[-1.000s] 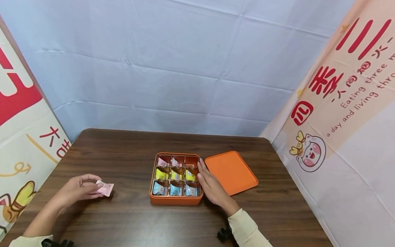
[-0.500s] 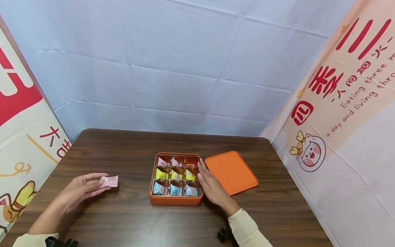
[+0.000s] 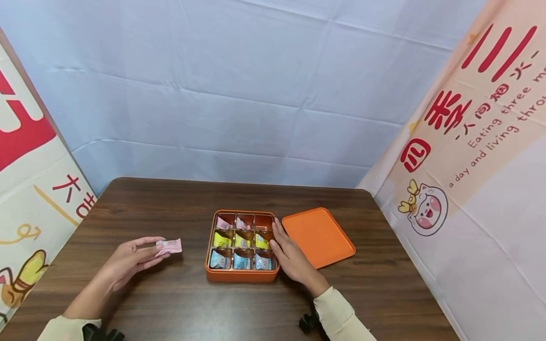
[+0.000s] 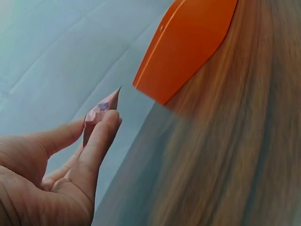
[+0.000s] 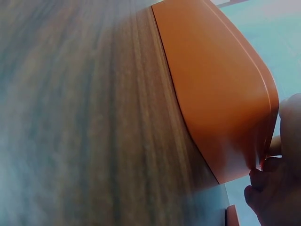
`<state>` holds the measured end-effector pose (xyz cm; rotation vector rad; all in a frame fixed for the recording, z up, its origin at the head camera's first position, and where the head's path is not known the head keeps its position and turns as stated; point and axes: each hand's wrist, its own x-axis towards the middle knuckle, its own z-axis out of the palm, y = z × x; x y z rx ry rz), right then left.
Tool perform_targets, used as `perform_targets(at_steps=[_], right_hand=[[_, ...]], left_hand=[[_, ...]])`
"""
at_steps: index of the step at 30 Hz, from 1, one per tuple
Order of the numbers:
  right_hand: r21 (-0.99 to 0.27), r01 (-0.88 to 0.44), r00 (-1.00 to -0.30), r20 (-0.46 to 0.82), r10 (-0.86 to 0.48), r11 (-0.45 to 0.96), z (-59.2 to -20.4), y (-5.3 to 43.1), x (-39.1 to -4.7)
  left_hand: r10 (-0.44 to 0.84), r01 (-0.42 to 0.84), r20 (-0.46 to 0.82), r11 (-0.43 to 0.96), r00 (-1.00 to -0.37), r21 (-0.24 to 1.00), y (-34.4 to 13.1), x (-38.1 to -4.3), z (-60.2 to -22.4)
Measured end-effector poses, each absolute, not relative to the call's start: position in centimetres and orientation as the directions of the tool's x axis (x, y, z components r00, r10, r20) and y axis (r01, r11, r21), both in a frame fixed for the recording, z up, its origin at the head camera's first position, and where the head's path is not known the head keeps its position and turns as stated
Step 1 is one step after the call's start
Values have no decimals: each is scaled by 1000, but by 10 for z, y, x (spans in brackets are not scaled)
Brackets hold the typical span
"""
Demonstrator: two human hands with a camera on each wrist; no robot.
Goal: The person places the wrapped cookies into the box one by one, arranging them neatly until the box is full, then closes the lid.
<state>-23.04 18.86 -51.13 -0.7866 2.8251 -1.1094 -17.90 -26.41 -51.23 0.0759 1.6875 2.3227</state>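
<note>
My left hand (image 3: 135, 261) pinches a pink wrapped candy (image 3: 170, 246) between thumb and fingers, over the table left of the box. The same candy (image 4: 99, 113) shows edge-on in the left wrist view. An orange square box (image 3: 241, 276) stands mid-table, divided into small compartments. Pink candies (image 3: 222, 222) lie in two of its back compartments; the back right one holds none. Yellow candies (image 3: 222, 239) fill the middle row and blue candies (image 3: 219, 259) the front row. With fingers straight, my right hand (image 3: 292, 255) rests along the box's right side.
A flat orange lid (image 3: 320, 237) lies on the brown wooden table (image 3: 170, 303), just right of the box and behind my right hand. Pale blue cloth (image 3: 230, 94) hangs behind the table, and printed cloths (image 3: 431, 208) flank it.
My left hand has moved right toward the box with the pink candy, and the candy has turned to lie more level. My right hand and the box stay in place.
</note>
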Motion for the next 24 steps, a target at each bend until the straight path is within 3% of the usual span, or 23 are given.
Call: perform_targets(at_steps=[24], right_hand=[[-654,-393,-902,136,-410,647,-514,185,-228]], left_hand=[[245,-208,-157,-197,-957,958,-195,-215,-481]])
